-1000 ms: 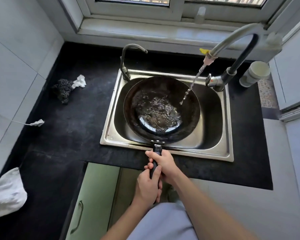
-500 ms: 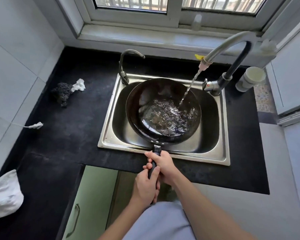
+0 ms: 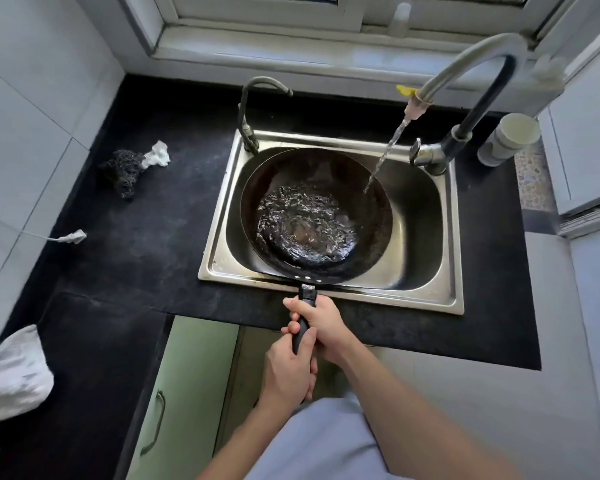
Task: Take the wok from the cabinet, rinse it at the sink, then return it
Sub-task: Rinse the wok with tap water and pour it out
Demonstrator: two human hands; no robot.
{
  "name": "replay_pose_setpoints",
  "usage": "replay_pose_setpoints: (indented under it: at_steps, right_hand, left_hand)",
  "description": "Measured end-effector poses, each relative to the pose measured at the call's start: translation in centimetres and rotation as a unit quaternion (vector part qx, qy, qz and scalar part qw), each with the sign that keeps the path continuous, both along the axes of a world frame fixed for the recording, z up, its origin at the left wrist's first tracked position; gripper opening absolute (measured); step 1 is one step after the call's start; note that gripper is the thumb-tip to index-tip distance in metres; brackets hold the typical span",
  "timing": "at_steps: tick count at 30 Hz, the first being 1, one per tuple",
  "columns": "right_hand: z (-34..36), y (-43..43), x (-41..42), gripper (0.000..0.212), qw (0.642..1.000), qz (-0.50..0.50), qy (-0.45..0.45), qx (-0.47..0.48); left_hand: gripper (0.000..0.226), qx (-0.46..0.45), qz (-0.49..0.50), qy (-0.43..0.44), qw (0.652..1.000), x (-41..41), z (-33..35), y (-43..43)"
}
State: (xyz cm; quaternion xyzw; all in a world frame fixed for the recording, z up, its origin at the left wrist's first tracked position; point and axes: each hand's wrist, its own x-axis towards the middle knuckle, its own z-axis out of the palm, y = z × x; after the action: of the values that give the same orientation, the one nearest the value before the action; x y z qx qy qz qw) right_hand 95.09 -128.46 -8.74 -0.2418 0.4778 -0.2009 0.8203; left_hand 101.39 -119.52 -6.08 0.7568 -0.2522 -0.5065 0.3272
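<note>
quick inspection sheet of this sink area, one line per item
surface: black countertop, steel sink set in it
job's things: wok at sink, water pooled inside; tap stream hits its right inner wall
clutter: scourer, white scrap left of sink; white cloth at left edge; cup by tap
grippers: left hand and right hand both grip wok handle
cables: thin white cord lies on countertop, left
surroundings: window sill behind; green cabinet door below

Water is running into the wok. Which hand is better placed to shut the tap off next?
Probably the right hand: the tap lever sits at the right rear of the sink, on its side, while the left hand also grips the wok handle.
</note>
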Motion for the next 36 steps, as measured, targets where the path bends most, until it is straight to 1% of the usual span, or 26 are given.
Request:
replay_pose_setpoints:
  at_steps: [4, 12, 15, 25, 36]
  right_hand:
    - [0.1, -0.5, 0.2, 0.034, 1.000, 0.008, 0.002, -0.002]
    - [0.3, -1.2, 1.6, 0.031, 0.998, 0.041, -0.036, 0.001]
    - [0.0, -0.7, 1.7, 0.032, 0.998, 0.042, -0.045, 0.007]
    - [-0.1, -0.4, 0.3, 0.036, 0.999, 0.017, -0.026, 0.013]
    - [0.8, -2.2, 1.3, 0.036, 0.998, 0.054, -0.039, 0.000]
  left_hand:
    - [0.045, 0.002, -0.001, -0.016, 1.000, 0.0, 0.3, -0.3]
    - [0.041, -0.005, 0.031, -0.063, 0.998, 0.3, 1.5, -0.6]
    - [0.040, -0.001, 0.021, -0.077, 0.997, 0.5, 1.2, -0.1]
    - [0.042, 0.014, -0.017, -0.062, 0.998, 0.1, 0.7, -0.2]
    - [0.042, 0.007, 0.013, -0.091, 0.996, 0.3, 1.8, -1.6]
